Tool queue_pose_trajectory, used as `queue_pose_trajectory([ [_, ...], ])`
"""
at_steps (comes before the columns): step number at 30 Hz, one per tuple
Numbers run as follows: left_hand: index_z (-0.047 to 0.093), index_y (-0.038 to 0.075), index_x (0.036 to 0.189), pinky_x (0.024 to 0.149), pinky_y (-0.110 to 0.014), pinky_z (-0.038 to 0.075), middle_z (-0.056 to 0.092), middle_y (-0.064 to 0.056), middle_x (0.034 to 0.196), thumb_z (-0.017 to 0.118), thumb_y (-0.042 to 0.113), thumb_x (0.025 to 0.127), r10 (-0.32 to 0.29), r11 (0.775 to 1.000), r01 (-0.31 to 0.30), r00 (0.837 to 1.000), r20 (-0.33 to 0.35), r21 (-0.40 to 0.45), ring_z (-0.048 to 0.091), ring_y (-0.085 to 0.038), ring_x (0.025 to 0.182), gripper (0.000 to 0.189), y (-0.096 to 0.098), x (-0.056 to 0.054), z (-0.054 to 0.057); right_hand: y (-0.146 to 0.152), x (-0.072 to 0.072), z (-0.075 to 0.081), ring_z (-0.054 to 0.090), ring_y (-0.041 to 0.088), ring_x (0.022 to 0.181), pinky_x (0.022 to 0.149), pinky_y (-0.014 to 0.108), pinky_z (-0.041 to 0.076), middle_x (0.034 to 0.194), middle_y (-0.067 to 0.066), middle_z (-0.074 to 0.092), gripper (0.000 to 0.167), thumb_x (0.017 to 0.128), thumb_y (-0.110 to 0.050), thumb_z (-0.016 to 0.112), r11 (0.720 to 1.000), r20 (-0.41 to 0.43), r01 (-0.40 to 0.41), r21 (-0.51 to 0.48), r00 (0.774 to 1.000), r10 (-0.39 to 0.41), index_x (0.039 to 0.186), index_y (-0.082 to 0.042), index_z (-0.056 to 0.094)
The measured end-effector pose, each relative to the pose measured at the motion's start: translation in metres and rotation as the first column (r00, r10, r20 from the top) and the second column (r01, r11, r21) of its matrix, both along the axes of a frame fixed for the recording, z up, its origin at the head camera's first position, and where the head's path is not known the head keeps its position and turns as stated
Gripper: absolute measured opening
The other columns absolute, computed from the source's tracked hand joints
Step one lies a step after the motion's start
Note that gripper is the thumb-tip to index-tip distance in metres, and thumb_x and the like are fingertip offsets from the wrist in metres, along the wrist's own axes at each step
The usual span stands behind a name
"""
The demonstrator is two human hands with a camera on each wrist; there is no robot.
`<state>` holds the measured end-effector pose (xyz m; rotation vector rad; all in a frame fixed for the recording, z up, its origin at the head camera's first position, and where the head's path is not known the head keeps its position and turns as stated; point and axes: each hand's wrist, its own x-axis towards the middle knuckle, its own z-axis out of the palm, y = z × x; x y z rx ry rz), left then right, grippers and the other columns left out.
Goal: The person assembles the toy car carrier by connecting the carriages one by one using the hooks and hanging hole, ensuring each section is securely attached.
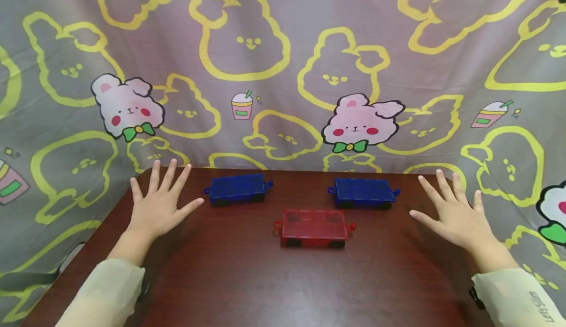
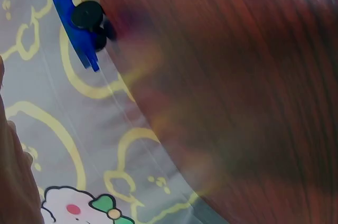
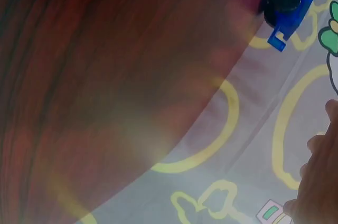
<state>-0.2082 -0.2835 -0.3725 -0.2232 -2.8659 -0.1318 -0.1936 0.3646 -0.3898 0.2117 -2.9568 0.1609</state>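
Both hands are spread with straight fingers and hold nothing. In the head view, my left hand (image 1: 156, 209) is at the table's left side, nearest a translucent blue toy wagon (image 1: 237, 188) with black wheels. At the right side is my right hand (image 1: 457, 216), its thumb toward a second blue toy wagon (image 1: 364, 192). A translucent red toy wagon (image 1: 314, 226) stands between them, closer to me. Each wagon has a loop at its left end and a small knob at its right. Part of a blue wagon also shows in each wrist view, apart from the hand.
The wagons stand on a dark reddish-brown wooden table (image 1: 274, 287). Behind it and along both sides hangs a grey curtain (image 1: 292, 96) with yellow outlines, rabbit faces and drink cups. A dark strap-like thing (image 1: 28, 282) lies beyond the left table edge.
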Motion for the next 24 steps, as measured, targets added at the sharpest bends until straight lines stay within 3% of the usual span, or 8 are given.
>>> queue_pose_trajectory([
  [13, 0.007, 0.034, 0.161, 0.110, -0.075, -0.015, 0.000, -0.005, 0.169, 0.045, 0.075, 0.089, -0.117, 0.993, 0.117, 0.993, -0.006, 0.006, -0.021, -0.028, 0.154, 0.091, 0.040, -0.002, -0.008, -0.025, -0.012, -0.009, -0.023, 0.036, 0.151, 0.106, 0.081, -0.004, 0.168, 0.014, -0.008, 0.089, 0.092, -0.064, 0.054, 0.997, 0.024, -0.066, -0.029, 0.997, 0.067, 0.161, -0.031, 0.009],
  [24, 0.010, 0.035, 0.160, 0.114, -0.075, 0.003, 0.004, 0.000, 0.170, 0.051, 0.071, 0.089, -0.249, 0.968, 0.249, 0.968, -0.002, 0.004, -0.006, -0.033, 0.156, 0.090, 0.078, -0.004, -0.012, -0.050, -0.031, -0.011, -0.012, 0.040, 0.153, 0.108, 0.080, 0.004, 0.168, 0.017, 0.003, 0.088, 0.092, -0.065, 0.054, 0.991, 0.081, -0.130, -0.043, 0.988, 0.133, 0.161, -0.026, 0.016],
])
